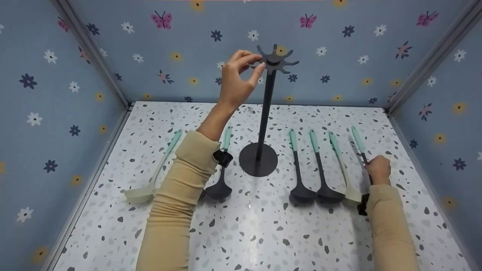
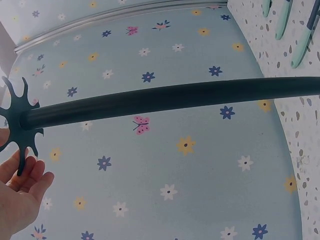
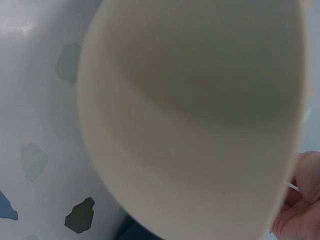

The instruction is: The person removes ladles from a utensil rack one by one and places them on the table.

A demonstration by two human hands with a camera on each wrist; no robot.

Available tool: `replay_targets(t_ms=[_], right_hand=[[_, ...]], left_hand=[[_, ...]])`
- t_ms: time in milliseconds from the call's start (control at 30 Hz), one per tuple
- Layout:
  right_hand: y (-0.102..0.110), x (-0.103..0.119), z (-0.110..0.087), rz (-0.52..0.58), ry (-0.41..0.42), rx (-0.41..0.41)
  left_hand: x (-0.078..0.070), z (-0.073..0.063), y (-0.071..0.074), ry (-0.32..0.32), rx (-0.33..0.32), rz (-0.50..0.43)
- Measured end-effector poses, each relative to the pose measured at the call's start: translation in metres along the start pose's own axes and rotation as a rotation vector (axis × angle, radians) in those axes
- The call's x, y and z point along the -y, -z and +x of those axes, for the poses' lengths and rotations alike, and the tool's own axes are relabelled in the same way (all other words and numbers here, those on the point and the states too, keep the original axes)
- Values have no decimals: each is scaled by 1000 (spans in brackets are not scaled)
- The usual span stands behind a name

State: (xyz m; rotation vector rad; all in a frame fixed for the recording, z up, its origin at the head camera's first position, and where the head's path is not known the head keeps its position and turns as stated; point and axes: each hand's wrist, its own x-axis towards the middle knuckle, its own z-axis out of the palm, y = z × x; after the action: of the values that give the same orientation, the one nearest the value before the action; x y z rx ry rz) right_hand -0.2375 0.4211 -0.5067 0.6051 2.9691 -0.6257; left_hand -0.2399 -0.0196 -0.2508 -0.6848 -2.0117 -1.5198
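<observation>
A black utensil stand (image 1: 266,109) rises from a round base, with curved hooks fanned around its top. My left hand (image 1: 239,77) pinches one of these hooks between thumb and fingers; the left wrist view shows the hand (image 2: 22,200) at that hook. At the right, my right hand (image 1: 378,168) grips the dark shaft of a mint-handled kitchen utensil (image 1: 357,139), whose head is hidden by the wrist and sleeve. Just left of that hand lies a cream ladle (image 1: 352,194) with a mint handle. A cream bowl (image 3: 200,125) fills most of the right wrist view.
Two dark ladles (image 1: 302,192) (image 1: 329,195) with mint handles lie right of the stand. Left of it are another dark ladle (image 1: 219,189) and a cream utensil (image 1: 139,194), partly behind my left forearm. Flower-patterned walls (image 1: 331,90) enclose the speckled table (image 1: 263,226).
</observation>
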Motion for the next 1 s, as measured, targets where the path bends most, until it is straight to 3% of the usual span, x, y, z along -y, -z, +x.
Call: replay_targets(t_ms=[300, 567, 1000], right_hand=[[-4, 1, 3, -60, 49, -9], [-8, 1, 2, -121, 31, 26], [-13, 3, 3, -110, -34, 110]], left_hand=[[-1, 1, 0, -12, -5, 4], [0, 1, 1, -3, 13, 4], [0, 1, 0, 6, 3, 4]])
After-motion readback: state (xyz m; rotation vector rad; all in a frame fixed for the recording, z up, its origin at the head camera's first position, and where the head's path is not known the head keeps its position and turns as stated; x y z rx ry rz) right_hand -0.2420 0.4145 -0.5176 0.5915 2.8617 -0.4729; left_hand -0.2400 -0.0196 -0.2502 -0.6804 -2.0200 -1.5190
